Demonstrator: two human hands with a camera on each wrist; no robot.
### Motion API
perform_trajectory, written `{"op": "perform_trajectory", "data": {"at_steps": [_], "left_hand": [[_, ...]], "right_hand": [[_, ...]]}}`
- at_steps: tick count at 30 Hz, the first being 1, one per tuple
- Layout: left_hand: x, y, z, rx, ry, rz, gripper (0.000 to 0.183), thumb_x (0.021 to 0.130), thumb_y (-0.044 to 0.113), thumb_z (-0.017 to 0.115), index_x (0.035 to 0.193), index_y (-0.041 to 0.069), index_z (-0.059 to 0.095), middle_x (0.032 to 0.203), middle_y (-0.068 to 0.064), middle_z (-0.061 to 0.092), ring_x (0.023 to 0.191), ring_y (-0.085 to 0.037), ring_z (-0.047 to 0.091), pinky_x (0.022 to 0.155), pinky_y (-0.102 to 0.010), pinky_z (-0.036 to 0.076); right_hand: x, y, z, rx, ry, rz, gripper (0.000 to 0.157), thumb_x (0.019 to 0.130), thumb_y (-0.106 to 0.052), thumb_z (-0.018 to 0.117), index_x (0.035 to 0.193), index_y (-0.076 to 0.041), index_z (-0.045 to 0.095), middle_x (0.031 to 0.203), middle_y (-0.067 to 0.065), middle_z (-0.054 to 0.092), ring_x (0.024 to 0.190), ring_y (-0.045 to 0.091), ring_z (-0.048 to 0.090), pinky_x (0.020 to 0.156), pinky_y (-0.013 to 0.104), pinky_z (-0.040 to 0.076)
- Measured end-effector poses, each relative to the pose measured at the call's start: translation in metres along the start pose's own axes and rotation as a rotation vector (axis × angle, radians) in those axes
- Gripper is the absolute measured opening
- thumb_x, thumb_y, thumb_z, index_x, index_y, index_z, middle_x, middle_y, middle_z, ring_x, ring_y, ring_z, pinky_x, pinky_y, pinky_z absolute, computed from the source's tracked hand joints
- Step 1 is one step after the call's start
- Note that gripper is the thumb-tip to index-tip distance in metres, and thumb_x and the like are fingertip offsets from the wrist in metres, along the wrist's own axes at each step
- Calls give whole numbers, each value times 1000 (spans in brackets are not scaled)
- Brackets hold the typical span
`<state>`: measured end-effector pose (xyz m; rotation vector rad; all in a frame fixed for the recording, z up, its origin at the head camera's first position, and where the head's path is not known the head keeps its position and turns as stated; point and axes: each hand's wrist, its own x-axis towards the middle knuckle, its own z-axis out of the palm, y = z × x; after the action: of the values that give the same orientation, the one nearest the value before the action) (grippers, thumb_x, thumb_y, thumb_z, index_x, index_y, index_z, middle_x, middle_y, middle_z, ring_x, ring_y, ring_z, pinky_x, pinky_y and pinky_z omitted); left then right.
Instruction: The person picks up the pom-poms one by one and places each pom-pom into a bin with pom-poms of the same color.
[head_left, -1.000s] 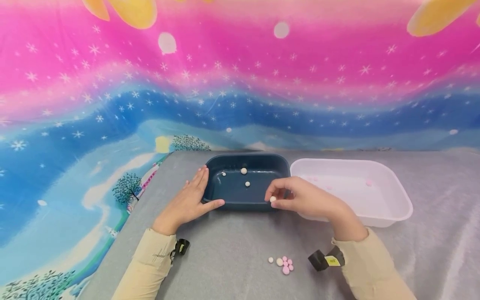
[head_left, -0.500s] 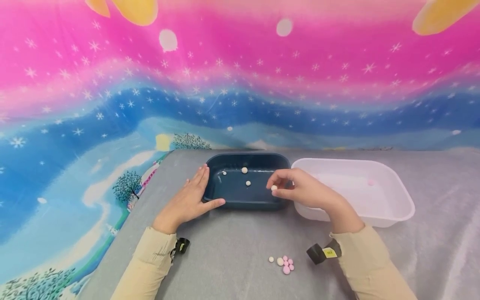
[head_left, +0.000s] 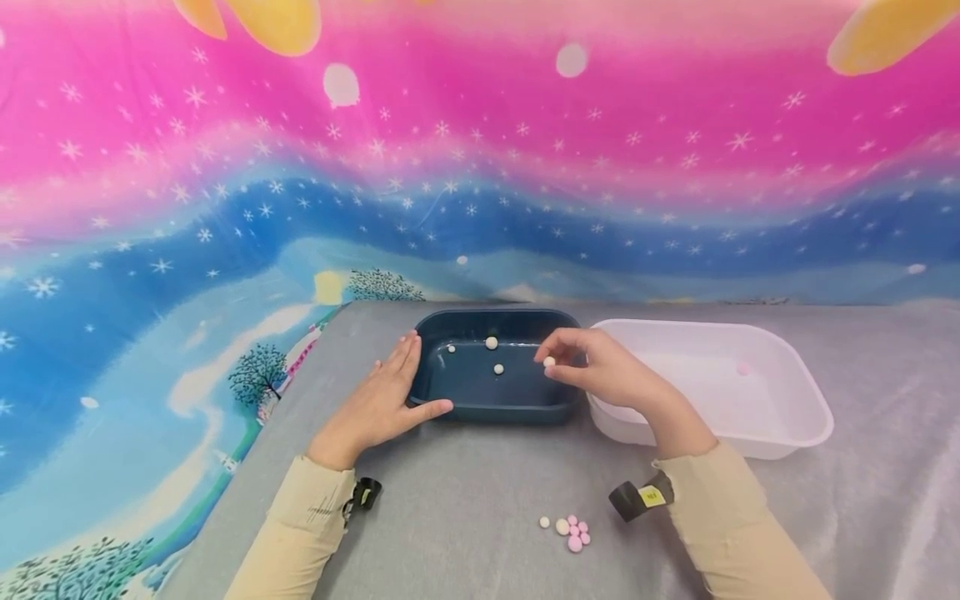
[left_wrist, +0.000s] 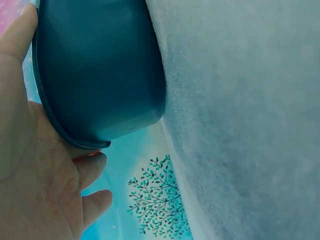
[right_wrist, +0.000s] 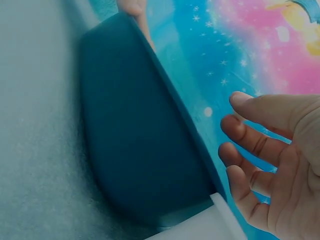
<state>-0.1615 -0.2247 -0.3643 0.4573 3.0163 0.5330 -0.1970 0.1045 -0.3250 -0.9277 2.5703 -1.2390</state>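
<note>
- One white bead [head_left: 549, 362] is pinched by the right hand [head_left: 609, 372] above the blue tub [head_left: 495, 411].
- Tub's left corner is braced by the flat, unclenched left hand [head_left: 378, 407].

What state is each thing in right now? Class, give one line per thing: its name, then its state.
Left hand: open, pressed flat against the blue tub's left side.
Right hand: pinching a white bead above the blue tub.
White bead: held in the air, not released.
Blue tub: upright, three white beads inside.
White tub: upright, one pink bead inside.
Bead pile: loose on the grey cloth, white and pink mixed.
</note>
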Motion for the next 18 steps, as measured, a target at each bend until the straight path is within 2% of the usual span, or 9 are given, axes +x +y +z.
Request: {"op": "perform_trajectory", "data": {"at_steps": [11,18], "left_hand": [[-1,2,-1,2,-8,-13,114,85,80,49,159,7,3,168,-9,-1,156,-24,2,123,-57,14],[0,0,-1,-8,-2,-9,114,84,80,49,160,8,3,169,-9,0,156,-23,1,124,-57,14]], "right_hand": [[16,8,4,-40,39,16,12,94,-7,66,104,-10,69,100,6,68,91,20,59,85,40,50],[25,7,3,-59,44,56,11,96,-11,64,105,-9,68,106,10,68,98,25,60,94,48,49]]}}
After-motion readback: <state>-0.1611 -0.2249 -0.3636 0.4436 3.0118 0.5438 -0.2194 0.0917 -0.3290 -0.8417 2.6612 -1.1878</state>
